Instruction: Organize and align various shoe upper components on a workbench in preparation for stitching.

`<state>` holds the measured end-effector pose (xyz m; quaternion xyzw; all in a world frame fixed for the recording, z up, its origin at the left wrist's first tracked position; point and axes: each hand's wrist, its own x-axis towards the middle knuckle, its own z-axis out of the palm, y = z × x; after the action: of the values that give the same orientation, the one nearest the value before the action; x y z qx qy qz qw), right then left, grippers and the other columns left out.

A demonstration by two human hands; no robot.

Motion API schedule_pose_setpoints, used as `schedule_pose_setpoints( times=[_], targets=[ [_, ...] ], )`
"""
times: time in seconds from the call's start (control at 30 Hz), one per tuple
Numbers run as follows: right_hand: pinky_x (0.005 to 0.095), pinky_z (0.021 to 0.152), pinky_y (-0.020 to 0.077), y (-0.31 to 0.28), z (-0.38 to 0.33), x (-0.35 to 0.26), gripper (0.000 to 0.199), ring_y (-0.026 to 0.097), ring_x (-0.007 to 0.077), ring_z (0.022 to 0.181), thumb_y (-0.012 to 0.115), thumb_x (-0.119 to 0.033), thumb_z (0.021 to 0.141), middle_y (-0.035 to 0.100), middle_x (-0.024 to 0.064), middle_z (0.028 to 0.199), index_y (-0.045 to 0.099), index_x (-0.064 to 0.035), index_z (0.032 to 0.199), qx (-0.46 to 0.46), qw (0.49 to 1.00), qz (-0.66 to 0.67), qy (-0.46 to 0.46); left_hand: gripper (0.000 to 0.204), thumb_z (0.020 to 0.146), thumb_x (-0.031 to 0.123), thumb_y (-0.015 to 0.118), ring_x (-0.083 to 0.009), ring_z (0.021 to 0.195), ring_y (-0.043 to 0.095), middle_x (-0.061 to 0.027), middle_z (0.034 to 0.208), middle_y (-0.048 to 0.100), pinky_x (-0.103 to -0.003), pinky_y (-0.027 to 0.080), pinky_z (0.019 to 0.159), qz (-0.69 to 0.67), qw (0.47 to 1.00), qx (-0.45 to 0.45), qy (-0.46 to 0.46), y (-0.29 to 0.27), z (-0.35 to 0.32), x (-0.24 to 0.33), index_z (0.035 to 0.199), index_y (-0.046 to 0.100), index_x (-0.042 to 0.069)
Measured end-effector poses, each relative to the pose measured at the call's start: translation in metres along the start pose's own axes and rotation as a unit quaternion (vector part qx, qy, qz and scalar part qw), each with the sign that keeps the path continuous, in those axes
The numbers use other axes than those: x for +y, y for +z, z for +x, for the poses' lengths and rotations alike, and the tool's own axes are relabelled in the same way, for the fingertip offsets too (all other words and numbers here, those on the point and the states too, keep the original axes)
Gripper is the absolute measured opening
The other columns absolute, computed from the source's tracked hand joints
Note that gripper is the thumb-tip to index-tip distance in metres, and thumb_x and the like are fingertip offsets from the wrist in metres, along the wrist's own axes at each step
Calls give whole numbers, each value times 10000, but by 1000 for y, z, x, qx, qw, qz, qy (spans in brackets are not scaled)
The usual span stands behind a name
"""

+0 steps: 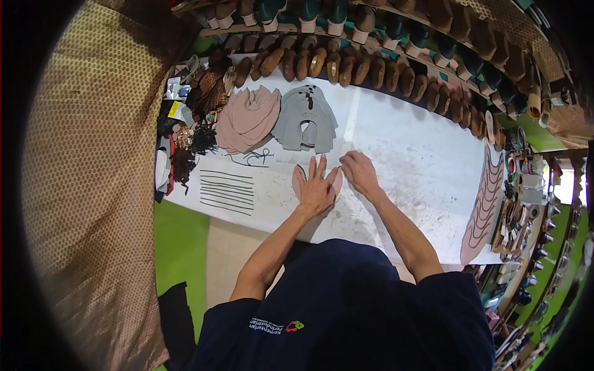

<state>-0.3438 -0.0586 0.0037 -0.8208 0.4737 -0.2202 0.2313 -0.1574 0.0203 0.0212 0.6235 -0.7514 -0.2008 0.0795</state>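
Pink piece point(336, 184) under outspread left hand point(317, 193), bent-fingered right hand point(361, 172) alongside

Single head view, fisheye, above person's shirt point(346, 297). Faces down and forward over table point(402, 154). Left hand point(317, 193) and right hand point(361, 175) near mid-frame, within arm's reach. Edges bend toward dark rim.
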Motion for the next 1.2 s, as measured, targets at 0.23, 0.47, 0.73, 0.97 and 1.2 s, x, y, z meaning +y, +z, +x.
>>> schedule_pose_setpoints(
  times=[0.23, 0.47, 0.73, 0.97, 1.2],
  targets=[
    [430, 1041, 465, 0, -21, -16, 261, 594, 262, 1133, 696, -131, 930, 628, 53, 1175, 759, -121, 1183, 10, 999, -24, -28, 755, 937, 414, 680, -436, 1615, 130, -181, 1773, 133, -811, 68, 1154, -7, 997, 44, -60, 6, -24, -13, 1634, 424, 273],
    [455, 1118, 430, 3, -28, -21, 380, 560, 283, 1231, 687, -114, 916, 619, 73, 1274, 724, -133, 1294, 36, 998, -43, -25, 674, 1014, 424, 610, -415, 1626, 96, -175, 1774, 129, -802, 33, 1168, -40, 985, 54, -157, 3, -76, -29, 1637, 415, 258],
    [527, 1251, 300, 16, -43, -25, 472, 508, 301, 1365, 636, -93, 919, 594, 58, 1433, 643, -53, 1389, -56, 989, -106, -86, 600, 1025, 424, 589, -421, 1625, 95, -180, 1771, 135, -814, 49, 1159, -11, 988, 37, -148, 2, -94, -45, 1595, 476, 275],
    [558, 1246, 298, 28, -61, -33, 482, 517, 310, 1361, 653, -142, 941, 579, 55, 1454, 608, -89, 1418, -56, 983, -117, -127, 586, 992, 405, 605, -419, 1625, 106, -181, 1764, 171, -824, 34, 1157, -34, 989, 46, -137, -7, -85, -51, 1554, 525, 259],
    [539, 1257, 283, 39, -73, -65, 429, 528, 277, 1333, 622, -125, 925, 606, 48, 1390, 659, -65, 1349, -24, 989, -122, -82, 576, 1004, 413, 610, -404, 1631, 75, -153, 1778, 123, -825, 47, 1157, -9, 995, 28, -97, -20, -73, -75, 1555, 533, 260]
  ],
)
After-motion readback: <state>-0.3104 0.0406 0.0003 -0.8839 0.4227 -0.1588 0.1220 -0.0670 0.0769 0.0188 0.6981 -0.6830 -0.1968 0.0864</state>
